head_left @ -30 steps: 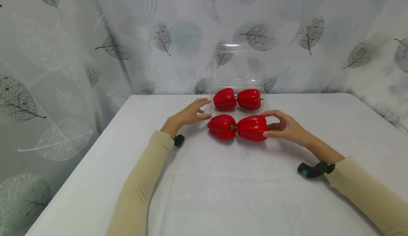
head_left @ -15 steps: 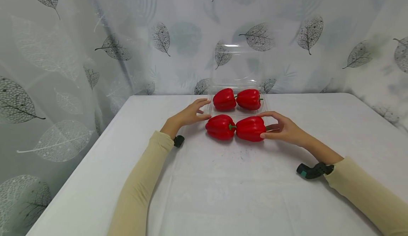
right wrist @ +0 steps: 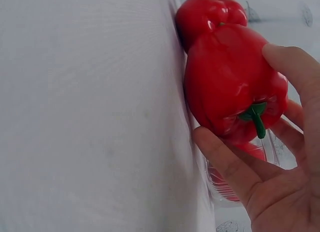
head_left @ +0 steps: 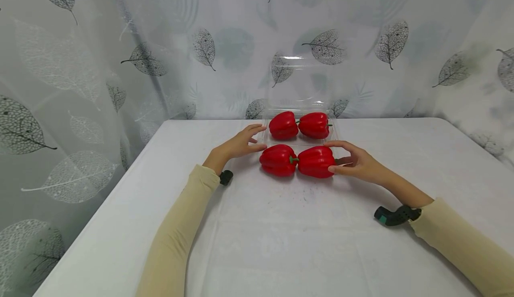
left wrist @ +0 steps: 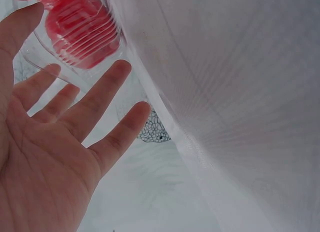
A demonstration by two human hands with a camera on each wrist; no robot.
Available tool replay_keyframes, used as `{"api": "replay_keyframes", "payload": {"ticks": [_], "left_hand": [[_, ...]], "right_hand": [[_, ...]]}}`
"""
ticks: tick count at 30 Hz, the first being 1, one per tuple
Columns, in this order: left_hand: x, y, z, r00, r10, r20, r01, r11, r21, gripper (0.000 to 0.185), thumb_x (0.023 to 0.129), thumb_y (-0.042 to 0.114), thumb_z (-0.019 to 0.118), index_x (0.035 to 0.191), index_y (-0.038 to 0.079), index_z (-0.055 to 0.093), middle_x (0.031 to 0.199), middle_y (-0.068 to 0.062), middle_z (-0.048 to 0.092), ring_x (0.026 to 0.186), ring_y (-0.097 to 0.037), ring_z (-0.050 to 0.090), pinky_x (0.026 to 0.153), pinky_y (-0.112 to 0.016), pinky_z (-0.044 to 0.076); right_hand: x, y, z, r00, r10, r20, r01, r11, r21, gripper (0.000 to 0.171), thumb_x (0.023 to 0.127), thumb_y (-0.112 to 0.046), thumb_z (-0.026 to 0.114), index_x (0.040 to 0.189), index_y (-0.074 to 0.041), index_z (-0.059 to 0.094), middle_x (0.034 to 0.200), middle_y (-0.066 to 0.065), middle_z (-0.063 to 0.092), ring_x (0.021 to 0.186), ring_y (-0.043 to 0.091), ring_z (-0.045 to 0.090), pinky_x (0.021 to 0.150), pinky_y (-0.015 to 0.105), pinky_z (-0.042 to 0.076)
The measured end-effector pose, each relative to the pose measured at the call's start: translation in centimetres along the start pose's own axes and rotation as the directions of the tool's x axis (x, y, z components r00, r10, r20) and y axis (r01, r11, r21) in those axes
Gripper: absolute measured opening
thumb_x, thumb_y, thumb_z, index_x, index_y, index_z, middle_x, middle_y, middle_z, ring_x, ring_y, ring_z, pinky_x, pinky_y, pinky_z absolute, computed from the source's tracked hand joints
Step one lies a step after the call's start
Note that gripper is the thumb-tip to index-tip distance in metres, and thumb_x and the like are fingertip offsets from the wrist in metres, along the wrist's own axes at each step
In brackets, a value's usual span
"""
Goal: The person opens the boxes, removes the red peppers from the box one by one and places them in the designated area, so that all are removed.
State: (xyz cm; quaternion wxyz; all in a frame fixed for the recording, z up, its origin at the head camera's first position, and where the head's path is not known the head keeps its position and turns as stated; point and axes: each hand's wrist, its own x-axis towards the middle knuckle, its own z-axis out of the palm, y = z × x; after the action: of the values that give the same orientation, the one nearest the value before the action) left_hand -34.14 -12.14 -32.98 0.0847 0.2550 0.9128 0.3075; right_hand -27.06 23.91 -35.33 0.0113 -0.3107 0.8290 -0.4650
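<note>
Two red bell peppers lie end to end on the table in front of a clear plastic clamshell box (head_left: 299,140). My right hand (head_left: 355,163) holds the right one (head_left: 316,162) by its stem end. In the right wrist view, thumb and fingers spread around this pepper (right wrist: 230,82), its green stem toward the palm. My left hand (head_left: 242,142) is at the box's left side, fingers apart and gripping nothing, thumb tip close to the left pepper (head_left: 278,160). In the left wrist view the palm (left wrist: 45,167) faces the ribbed box wall, with red showing through.
Two more red bell peppers, a left one (head_left: 283,125) and a right one (head_left: 314,125), sit inside the box. Its transparent lid (head_left: 299,78) stands raised at the back, before a leaf-printed curtain (head_left: 229,51). A white cloth covers the table (head_left: 289,243).
The two front peppers have shifted slightly left, with my right hand moving along at the right one. Over the last half second little differs. My left hand stays in place.
</note>
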Motion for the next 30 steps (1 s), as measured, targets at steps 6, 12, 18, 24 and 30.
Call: {"api": "replay_keyframes", "payload": {"ticks": [6,12,18,24,30], "left_hand": [[0.08,0.02,-0.01,1.000,0.005,-0.002,-0.005,1.000,0.006,0.071,0.095,0.030,0.064,0.154,0.015,0.029,0.161,-0.006,0.019,0.128,-0.027,0.052,0.101,-0.040,0.049],[0.03,0.10,-0.01,1.000,0.000,0.000,0.000,1.000,0.001,0.071,0.095,0.030,0.064,0.154,0.015,0.029,0.161,-0.006,0.018,0.129,-0.028,0.051,0.101,-0.040,0.049],[0.00,0.07,0.06,1.000,0.012,-0.002,-0.012,1.000,0.002,0.070,0.095,0.029,0.064,0.154,0.014,0.029,0.160,-0.007,0.019,0.128,-0.028,0.052,0.101,-0.040,0.049],[0.09,-0.02,0.12,1.000,0.019,-0.005,-0.019,1.000,0.001,0.071,0.095,0.028,0.064,0.154,0.014,0.029,0.160,-0.006,0.019,0.127,-0.028,0.053,0.100,-0.039,0.049],[0.08,0.10,0.09,1.000,0.020,-0.005,-0.020,1.000,0.000,0.071,0.095,0.027,0.065,0.154,0.012,0.028,0.160,-0.008,0.019,0.127,-0.030,0.053,0.100,-0.040,0.050]], "right_hand": [[0.01,0.00,-0.01,1.000,-0.020,0.001,0.020,1.000,0.003,0.065,0.086,-0.002,0.071,0.143,-0.002,0.040,0.145,0.023,0.040,0.110,0.049,0.059,0.080,0.026,0.057],[-0.06,-0.01,-0.10,1.000,-0.014,0.015,0.013,1.000,0.014,0.063,0.088,-0.004,0.069,0.143,-0.003,0.039,0.145,0.022,0.040,0.107,0.029,0.066,0.079,0.027,0.058],[-0.15,-0.03,-0.15,1.000,-0.018,0.000,0.018,1.000,0.004,0.060,0.089,-0.005,0.068,0.142,-0.002,0.041,0.142,0.022,0.043,0.104,0.025,0.068,0.078,0.028,0.058],[-0.15,-0.16,-0.27,0.999,-0.022,-0.037,0.022,1.000,-0.016,0.055,0.089,-0.003,0.068,0.139,-0.002,0.045,0.139,0.022,0.047,0.099,0.018,0.070,0.077,0.024,0.057],[-0.12,-0.22,-0.36,0.997,-0.061,-0.050,0.059,0.998,-0.033,0.053,0.087,0.000,0.068,0.137,-0.002,0.049,0.136,0.021,0.050,0.097,0.009,0.066,0.077,0.023,0.057]]}}
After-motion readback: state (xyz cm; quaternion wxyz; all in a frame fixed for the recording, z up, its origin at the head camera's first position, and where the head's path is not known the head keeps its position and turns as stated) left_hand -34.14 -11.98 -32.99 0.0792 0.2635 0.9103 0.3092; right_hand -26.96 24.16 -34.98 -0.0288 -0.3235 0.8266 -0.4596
